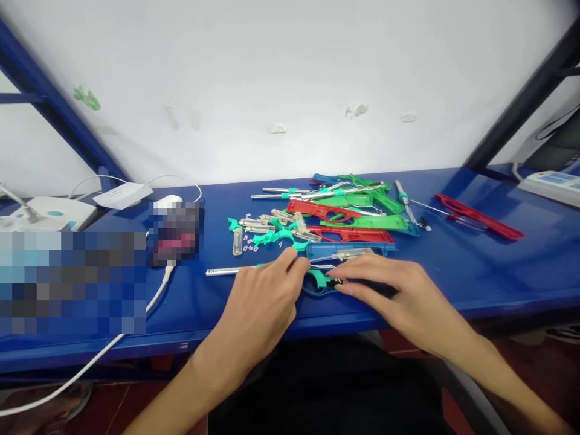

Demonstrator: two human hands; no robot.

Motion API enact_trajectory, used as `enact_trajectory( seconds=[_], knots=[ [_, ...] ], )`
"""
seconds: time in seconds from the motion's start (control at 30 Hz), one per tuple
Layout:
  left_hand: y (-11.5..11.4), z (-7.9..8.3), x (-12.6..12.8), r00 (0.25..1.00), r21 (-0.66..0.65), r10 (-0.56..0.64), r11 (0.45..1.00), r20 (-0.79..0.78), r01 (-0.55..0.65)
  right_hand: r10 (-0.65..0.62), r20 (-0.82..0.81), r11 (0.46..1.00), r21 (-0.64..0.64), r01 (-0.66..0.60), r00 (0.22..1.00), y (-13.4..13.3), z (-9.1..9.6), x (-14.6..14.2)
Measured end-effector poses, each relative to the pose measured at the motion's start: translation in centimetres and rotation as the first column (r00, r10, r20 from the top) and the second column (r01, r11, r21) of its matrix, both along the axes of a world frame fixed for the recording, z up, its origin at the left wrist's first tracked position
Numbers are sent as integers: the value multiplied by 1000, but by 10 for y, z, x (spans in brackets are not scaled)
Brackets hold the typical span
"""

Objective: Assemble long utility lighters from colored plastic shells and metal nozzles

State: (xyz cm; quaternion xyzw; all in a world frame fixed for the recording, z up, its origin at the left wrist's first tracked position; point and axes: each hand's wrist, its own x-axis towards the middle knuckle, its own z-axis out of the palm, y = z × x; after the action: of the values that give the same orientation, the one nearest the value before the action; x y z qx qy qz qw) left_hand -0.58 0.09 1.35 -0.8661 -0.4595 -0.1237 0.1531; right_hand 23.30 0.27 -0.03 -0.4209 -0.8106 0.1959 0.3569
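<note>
Low over the front of the blue bench, my left hand [265, 299] has its fingers closed on a partly assembled long-nosed lighter. The lighter's metal tube [224, 272] sticks out to the left of that hand. A green trigger [318, 279] shows in its blue half-shell [315, 292] between my hands. Thumb and fingers of my right hand [399, 287] pinch around a small black piece [334, 282] at the trigger's right side. Thin white wires run just above it. My left fingertips hide part of the lighter.
Behind my hands lie red lighter shells [321, 211], green shells [385, 222], clear fuel tanks [237, 241] and loose green triggers [267, 237]. Another red shell [480, 217] lies right. A white cable [156, 296] and a blurred-out device [176, 235] are at left. A white wall stands behind.
</note>
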Motion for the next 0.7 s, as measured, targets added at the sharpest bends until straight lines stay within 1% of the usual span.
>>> enact_trajectory(
  seconds=[0.33, 0.53, 0.7],
  knots=[
    [3, 3, 4, 999, 5, -19, 1000, -28, 20, 33, 15, 999, -17, -33, 999, 0, 1, 0],
    [5, 5, 3, 997, -40, 23, 999, -74, -26, 34, -1, 999, -28, -34, 999, 0, 1, 0],
    [4, 4, 2, 998, 26, 0, 1000, -60, 1, 37, -2, 999, -36, -37, 999, 1, 0, -1]
  ],
)
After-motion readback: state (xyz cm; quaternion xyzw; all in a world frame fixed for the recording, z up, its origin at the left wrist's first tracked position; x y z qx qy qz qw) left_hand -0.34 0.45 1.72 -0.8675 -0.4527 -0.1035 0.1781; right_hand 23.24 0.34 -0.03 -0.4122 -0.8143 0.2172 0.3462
